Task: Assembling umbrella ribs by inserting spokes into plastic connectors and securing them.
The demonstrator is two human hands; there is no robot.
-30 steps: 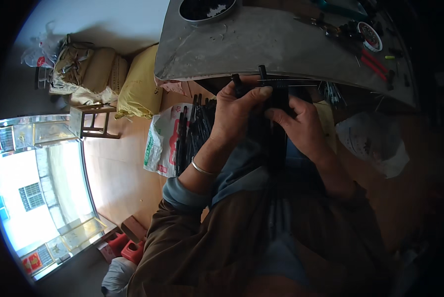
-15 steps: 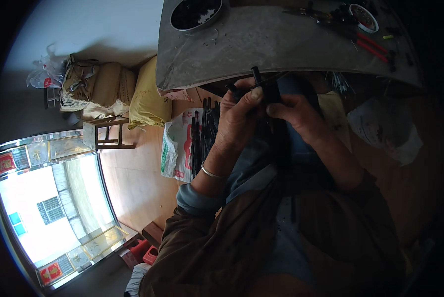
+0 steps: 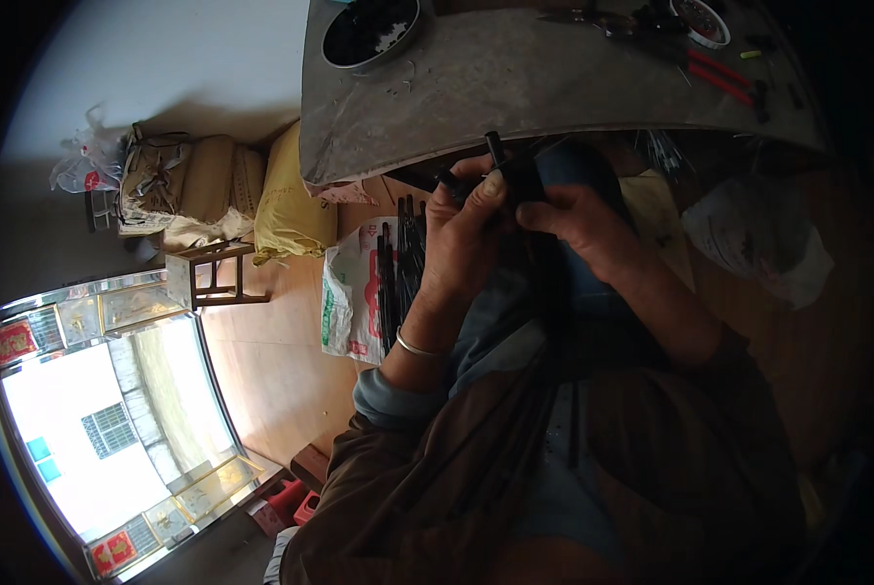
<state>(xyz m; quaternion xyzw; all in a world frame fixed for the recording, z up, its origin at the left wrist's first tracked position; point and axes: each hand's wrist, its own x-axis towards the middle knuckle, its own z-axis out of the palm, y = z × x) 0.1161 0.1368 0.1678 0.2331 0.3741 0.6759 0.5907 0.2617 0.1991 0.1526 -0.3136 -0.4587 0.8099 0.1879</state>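
My left hand (image 3: pixel 461 229), with a bangle on its wrist, is closed around a black jointed piece with rod-like ends. One short black rod (image 3: pixel 495 148) sticks up past the thumb, and another dark end shows beside the fingers. My right hand (image 3: pixel 588 229) is closed at the right side of the same black piece (image 3: pixel 526 183), thumb and fingers pressed to it. Both hands are just below the near edge of the grey table (image 3: pixel 456 102), above my lap. Its lower part is lost against dark clothing, so I cannot make out its exact kind.
On the table are a bowl (image 3: pixel 359 67) of small black parts, red-handled pliers (image 3: pixel 719 78) and a small white dish (image 3: pixel 705 41). Black rods (image 3: pixel 388 283) lie on a white printed bag (image 3: pixel 341 302). A yellow sack (image 3: pixel 286 210), a stool (image 3: pixel 217 283) and a clear plastic bag (image 3: pixel 758 244) stand around.
The view has shifted slightly. My right hand's fingers have moved a little left and look more bent against the black piece; both hands keep their hold.
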